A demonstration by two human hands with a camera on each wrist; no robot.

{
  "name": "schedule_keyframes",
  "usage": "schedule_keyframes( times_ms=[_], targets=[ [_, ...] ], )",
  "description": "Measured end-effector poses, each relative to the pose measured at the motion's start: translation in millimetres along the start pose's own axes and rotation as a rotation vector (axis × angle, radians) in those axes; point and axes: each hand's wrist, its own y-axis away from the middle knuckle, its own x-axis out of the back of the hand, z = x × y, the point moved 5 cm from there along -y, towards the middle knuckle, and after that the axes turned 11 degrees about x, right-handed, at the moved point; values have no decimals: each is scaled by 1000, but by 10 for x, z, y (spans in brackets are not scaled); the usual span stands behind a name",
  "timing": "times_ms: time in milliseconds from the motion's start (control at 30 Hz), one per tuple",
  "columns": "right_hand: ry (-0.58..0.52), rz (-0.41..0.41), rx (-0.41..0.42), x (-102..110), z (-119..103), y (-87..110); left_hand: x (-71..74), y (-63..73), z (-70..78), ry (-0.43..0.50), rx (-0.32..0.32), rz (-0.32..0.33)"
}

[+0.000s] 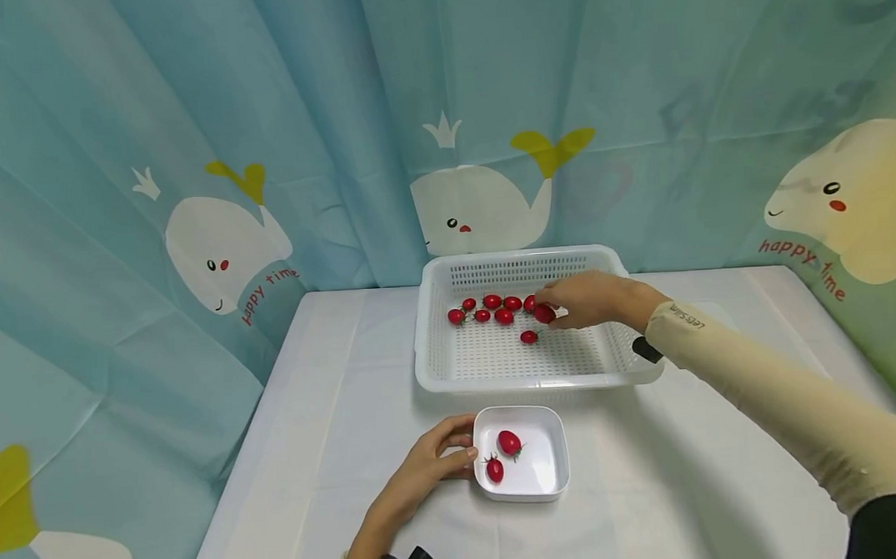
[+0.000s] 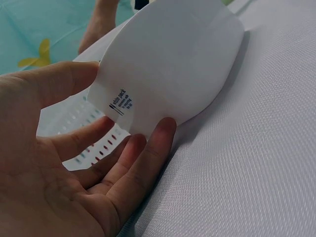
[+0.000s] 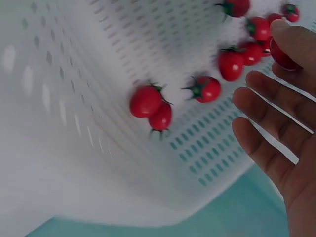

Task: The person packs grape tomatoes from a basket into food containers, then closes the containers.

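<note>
A small white square box (image 1: pixel 544 474) stands on the table in front of the basket, with two red cherry tomatoes (image 1: pixel 509 443) in its left half. My left hand (image 1: pixel 426 460) holds this box by its left side, thumb and fingertips against the outer wall; small printed text shows there in the left wrist view. Over the white perforated basket (image 1: pixel 452 371), my right hand (image 1: pixel 590 298) pinches a cherry tomato (image 3: pixel 280 55) between thumb and forefinger, its other fingers loosely bent. Several more cherry tomatoes (image 1: pixel 503 317) with green stems lie in the basket, mostly left of that hand.
The basket stands at the back of a table with a white cloth (image 1: pixel 350 450). Behind and beside the table hangs a blue-green curtain (image 1: pixel 321 135) printed with whales. The right forearm's sleeve (image 1: pixel 769 407) reaches across the table's right side.
</note>
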Motion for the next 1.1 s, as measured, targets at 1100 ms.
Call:
schedule_keyframes(
  times_ms=[1100],
  targets=[
    [-866,481,118,-82,-864,731,-7,-2,5,1,3,-6]
  ],
)
